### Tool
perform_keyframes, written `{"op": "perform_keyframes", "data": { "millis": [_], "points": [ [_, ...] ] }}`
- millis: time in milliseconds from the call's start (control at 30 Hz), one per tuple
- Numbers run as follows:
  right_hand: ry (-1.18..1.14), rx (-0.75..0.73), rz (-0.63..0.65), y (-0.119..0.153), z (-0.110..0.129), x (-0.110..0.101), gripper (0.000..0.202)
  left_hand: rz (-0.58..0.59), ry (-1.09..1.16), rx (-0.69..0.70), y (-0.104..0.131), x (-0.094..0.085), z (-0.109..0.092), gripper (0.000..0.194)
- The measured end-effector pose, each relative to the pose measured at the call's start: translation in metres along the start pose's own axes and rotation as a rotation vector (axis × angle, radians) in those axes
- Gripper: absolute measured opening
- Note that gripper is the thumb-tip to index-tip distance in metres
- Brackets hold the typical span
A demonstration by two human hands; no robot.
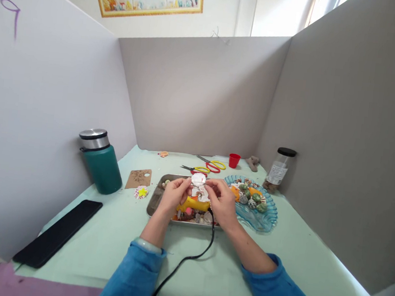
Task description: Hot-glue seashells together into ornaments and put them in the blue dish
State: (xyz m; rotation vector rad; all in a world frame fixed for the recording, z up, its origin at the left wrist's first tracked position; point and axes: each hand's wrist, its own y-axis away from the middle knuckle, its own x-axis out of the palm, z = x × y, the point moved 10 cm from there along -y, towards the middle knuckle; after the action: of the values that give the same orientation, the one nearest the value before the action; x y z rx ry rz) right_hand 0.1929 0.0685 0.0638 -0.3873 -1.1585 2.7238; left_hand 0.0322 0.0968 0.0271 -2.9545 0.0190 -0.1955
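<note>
A small white round piece with a scalloped edge [199, 179] is held up over the metal tray [154, 205]. My left hand [175, 195] pinches its left edge, fingertips closed. On the opposite side, the fingers of my right hand [223, 201] are closed at its right edge; the contact there is partly hidden. Below my hands a yellow hot glue gun [195, 204] lies across the tray, its black cord [189, 257] running towards me. Shells and small coloured pieces [207, 218] fill part of the tray, partly covered by my hands.
Right of the tray is a blue shell-shaped dish [267, 223] with patterned balls. Behind lie two scissors [202, 170] and a red cup [234, 160]. A lidded jar [278, 170], green flask [105, 169], black slab [59, 232], brown card [138, 178] and decorated disc [141, 192] surround it.
</note>
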Motion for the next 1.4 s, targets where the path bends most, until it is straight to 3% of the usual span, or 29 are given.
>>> {"op": "perform_keyframes", "data": {
  "millis": [300,433,767,1167,1400],
  "points": [
    [0.009,0.002,-0.003,-0.001,0.004,-0.002,0.016,-0.055,-0.186,0.033,-0.003,-0.006,0.001,0.045],
    [-0.038,0.121,-0.026,-0.001,-0.013,-0.002,0.019,-0.107,-0.188,0.074,-0.002,-0.011,-0.005,0.042],
    [-0.207,0.368,-0.023,0.000,-0.039,0.002,0.026,-0.055,-0.203,0.056,0.002,-0.003,-0.009,0.036],
    [-0.171,0.357,0.001,-0.001,-0.037,0.004,0.030,-0.122,-0.224,0.037,0.001,-0.012,-0.004,0.036],
    [-0.146,0.339,0.009,0.000,-0.037,0.004,0.029,-0.102,-0.203,0.029,0.001,-0.010,-0.004,0.036]
  ]
}}
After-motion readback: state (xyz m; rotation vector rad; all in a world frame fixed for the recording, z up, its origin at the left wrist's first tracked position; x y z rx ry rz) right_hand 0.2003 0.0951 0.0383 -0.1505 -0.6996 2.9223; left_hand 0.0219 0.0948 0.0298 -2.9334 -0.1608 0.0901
